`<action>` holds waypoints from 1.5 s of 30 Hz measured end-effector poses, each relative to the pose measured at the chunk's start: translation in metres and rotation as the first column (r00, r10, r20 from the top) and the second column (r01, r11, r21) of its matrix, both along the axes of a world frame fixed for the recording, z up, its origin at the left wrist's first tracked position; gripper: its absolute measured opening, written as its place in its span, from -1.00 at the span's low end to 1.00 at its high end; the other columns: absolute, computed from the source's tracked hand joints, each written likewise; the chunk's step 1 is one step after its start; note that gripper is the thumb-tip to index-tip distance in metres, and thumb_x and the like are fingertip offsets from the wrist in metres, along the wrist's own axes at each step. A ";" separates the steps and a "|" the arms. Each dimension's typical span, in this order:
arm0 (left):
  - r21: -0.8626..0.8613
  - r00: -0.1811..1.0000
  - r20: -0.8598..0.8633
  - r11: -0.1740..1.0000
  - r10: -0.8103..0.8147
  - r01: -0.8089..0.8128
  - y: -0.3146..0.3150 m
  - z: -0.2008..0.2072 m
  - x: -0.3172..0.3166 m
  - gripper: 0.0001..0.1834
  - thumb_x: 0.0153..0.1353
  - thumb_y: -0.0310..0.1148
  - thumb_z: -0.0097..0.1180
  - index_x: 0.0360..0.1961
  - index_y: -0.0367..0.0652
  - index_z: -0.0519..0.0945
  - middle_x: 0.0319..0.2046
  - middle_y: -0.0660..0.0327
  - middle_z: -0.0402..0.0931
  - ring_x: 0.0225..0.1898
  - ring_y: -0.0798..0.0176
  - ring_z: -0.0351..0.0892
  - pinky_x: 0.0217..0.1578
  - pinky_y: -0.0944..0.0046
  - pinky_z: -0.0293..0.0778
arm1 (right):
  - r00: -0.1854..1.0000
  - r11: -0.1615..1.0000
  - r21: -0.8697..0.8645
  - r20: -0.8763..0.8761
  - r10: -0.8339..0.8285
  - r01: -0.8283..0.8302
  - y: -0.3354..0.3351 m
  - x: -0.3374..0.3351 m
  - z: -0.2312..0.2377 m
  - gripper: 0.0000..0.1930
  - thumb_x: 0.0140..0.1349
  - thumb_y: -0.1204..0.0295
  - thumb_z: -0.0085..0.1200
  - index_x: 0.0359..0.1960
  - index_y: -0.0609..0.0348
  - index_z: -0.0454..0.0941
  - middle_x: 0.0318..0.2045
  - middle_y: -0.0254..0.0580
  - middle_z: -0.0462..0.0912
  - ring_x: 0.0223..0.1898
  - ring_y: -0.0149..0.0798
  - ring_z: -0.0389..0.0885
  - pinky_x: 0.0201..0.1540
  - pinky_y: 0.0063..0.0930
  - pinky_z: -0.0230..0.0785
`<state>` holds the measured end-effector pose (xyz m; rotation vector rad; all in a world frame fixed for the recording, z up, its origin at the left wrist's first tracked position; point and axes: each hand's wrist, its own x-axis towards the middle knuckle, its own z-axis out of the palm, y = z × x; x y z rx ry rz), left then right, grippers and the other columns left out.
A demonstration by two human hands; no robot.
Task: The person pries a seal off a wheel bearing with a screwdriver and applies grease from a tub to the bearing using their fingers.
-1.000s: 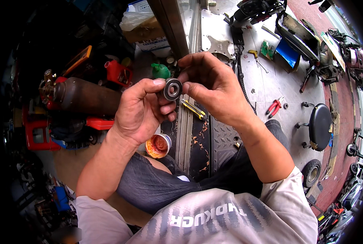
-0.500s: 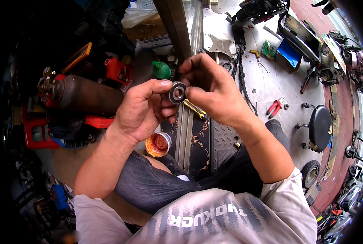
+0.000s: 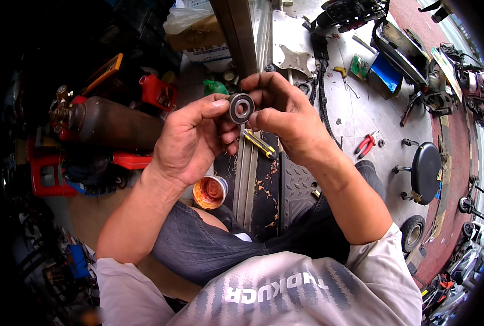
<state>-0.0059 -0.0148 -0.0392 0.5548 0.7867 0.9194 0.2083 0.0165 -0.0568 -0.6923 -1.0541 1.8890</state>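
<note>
A small ball bearing [image 3: 234, 110], a dark ring with a metal inner race, is held up between my hands, its flat face turned towards me. My left hand [image 3: 187, 136] pinches its left edge, thumb on the rim and fingers curled behind. At the opposite edge, my right hand [image 3: 296, 127] grips with thumb and bent fingers; the fingertips behind the bearing are partly hidden. Below them, a yellow utility knife [image 3: 260, 144] lies by the metal door track. An open tub of orange-red grease [image 3: 210, 192] stands beneath my left wrist.
A rusty gas cylinder [image 3: 119, 125] and a red jug [image 3: 157, 92] are on the left. A metal post [image 3: 236, 35] rises straight ahead. On the right floor are red pliers [image 3: 367, 144], a screwdriver [image 3: 346, 81], a black stool [image 3: 427, 173] and a small wheel [image 3: 413, 233].
The bearing has moved slightly right and up, and its face has turned more towards me. Both hands have shifted a little with it and keep their hold.
</note>
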 end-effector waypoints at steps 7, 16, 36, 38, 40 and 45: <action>-0.043 0.995 -0.079 0.997 0.061 -0.065 -0.003 0.002 0.012 -0.78 0.46 -0.26 0.11 -0.07 -0.18 0.61 -0.36 0.25 0.55 -0.36 0.28 0.55 -0.29 0.22 0.53 | 0.998 0.996 -0.091 -0.069 -0.003 -0.003 -0.001 -0.003 -0.009 -0.51 0.22 0.61 0.14 0.21 0.39 0.40 -0.16 -0.17 0.69 -0.17 -0.38 0.65 -0.02 -0.47 0.50; 0.267 0.843 -0.517 0.964 0.148 -0.005 0.002 -0.001 0.014 -0.85 0.31 -0.42 0.10 -0.19 -0.26 0.60 -0.38 0.23 0.58 -0.44 0.37 0.58 -0.36 0.31 0.61 | 0.970 0.980 0.116 0.164 -0.182 0.164 0.000 -0.010 -0.012 -0.53 0.21 0.56 0.19 0.17 0.34 0.42 -0.18 -0.25 0.63 -0.16 -0.44 0.58 -0.03 -0.51 0.44; 0.165 0.815 -0.570 0.986 0.101 -0.007 0.008 -0.003 0.012 -0.90 0.23 -0.44 0.05 -0.44 -0.14 0.54 -0.49 0.26 0.54 -0.54 0.35 0.51 -0.46 0.31 0.53 | 0.778 0.520 0.853 0.356 -0.517 -0.045 -0.004 -0.005 -0.007 -0.36 0.01 0.58 0.33 0.23 0.26 0.49 0.00 0.06 0.61 0.00 0.13 0.65 0.07 -0.13 0.54; 0.156 0.811 -0.582 0.987 0.060 0.039 0.009 -0.004 0.010 -0.90 0.26 -0.41 0.06 -0.36 -0.16 0.59 -0.44 0.27 0.57 -0.50 0.33 0.54 -0.44 0.30 0.53 | 0.735 0.443 0.889 0.375 -0.565 -0.113 -0.004 -0.003 -0.007 -0.34 -0.01 0.59 0.34 0.23 0.25 0.50 0.00 0.09 0.63 0.03 0.19 0.61 0.12 -0.07 0.51; 0.101 0.889 -0.450 0.994 0.082 -0.041 0.008 -0.002 0.011 -0.86 0.30 -0.37 0.07 -0.23 -0.16 0.62 -0.38 0.28 0.60 -0.43 0.32 0.56 -0.38 0.26 0.55 | 0.760 0.491 0.871 0.336 -0.556 -0.026 -0.005 -0.003 -0.009 -0.36 0.00 0.60 0.35 0.22 0.26 0.52 -0.01 0.07 0.64 0.04 0.16 0.63 0.13 -0.10 0.52; -0.032 0.983 -0.113 0.988 0.143 -0.148 0.003 0.004 0.016 -0.75 0.38 -0.30 0.13 -0.01 -0.17 0.64 -0.29 0.26 0.64 -0.33 0.33 0.59 -0.29 0.25 0.56 | 0.806 0.609 0.784 0.281 -0.520 0.120 -0.005 -0.002 -0.008 -0.44 0.06 0.63 0.35 0.17 0.27 0.58 -0.04 0.01 0.67 0.01 0.04 0.70 0.08 -0.21 0.57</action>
